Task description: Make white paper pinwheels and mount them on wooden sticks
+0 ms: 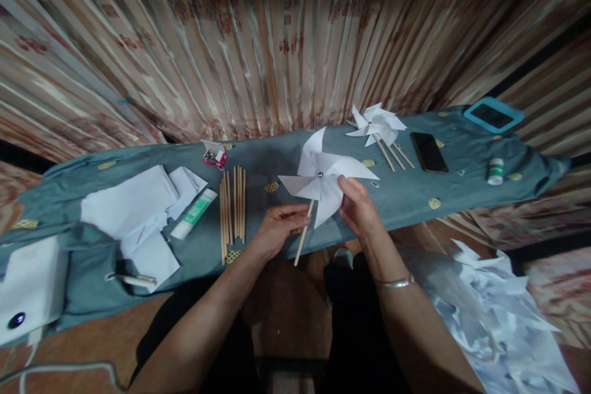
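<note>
1. The left hand (277,228) is closed around the thin wooden stick (305,231), thumb and fingers pinching it a little below the top; the stick slants down and toward the person from that grip.
2. The white folded-paper pinwheel (325,177) sits on the top of that stick, fixed by a small metal pin at its centre, and is held just above the near edge of the grey-blue cloth-covered table (406,191).
3. The right hand (357,206) is just beside the left, its fingers closed on the lower right blade of the pinwheel, thumb on the front of the paper. A silver bangle (394,283) circles its wrist.
4. Left of the left hand, close by, a row of loose wooden sticks (232,212) lies side by side on the cloth. Farther left are a white and green glue tube (194,214) and a pile of white paper sheets (133,212).
5. Beyond the left hand, near the far edge, lies a small red and white packet of pins (213,156).
6. Beyond the right hand, well apart, finished white pinwheels (376,124) lie on their sticks, with a black smartphone (428,152) just to their right.
7. Far right of the right hand stand a small white and green bottle (495,171) and a teal-framed tablet (493,114).
8. Below and right of the right forearm, off the table, lies a heap of white paper scraps (503,314).
9. Nothing lies between the two hands and the pinwheel; the view of it is clear.
</note>
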The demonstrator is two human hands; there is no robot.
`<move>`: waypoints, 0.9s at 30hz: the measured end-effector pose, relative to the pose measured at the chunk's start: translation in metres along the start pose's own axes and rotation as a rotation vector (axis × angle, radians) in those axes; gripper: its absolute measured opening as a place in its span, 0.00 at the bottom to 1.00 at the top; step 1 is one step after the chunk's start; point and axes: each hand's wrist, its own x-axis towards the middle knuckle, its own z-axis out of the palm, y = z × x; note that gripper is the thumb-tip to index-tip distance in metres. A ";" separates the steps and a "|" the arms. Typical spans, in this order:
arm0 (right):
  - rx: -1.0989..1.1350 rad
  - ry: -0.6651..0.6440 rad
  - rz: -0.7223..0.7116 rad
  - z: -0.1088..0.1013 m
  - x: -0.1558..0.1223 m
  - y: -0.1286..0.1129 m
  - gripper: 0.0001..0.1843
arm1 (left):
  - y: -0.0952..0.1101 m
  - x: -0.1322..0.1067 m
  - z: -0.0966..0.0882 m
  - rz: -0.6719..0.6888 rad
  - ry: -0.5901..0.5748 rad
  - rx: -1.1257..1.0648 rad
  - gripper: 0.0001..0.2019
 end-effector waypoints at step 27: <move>0.005 -0.002 -0.054 0.000 0.004 0.000 0.30 | 0.001 -0.003 0.001 -0.027 -0.022 0.013 0.17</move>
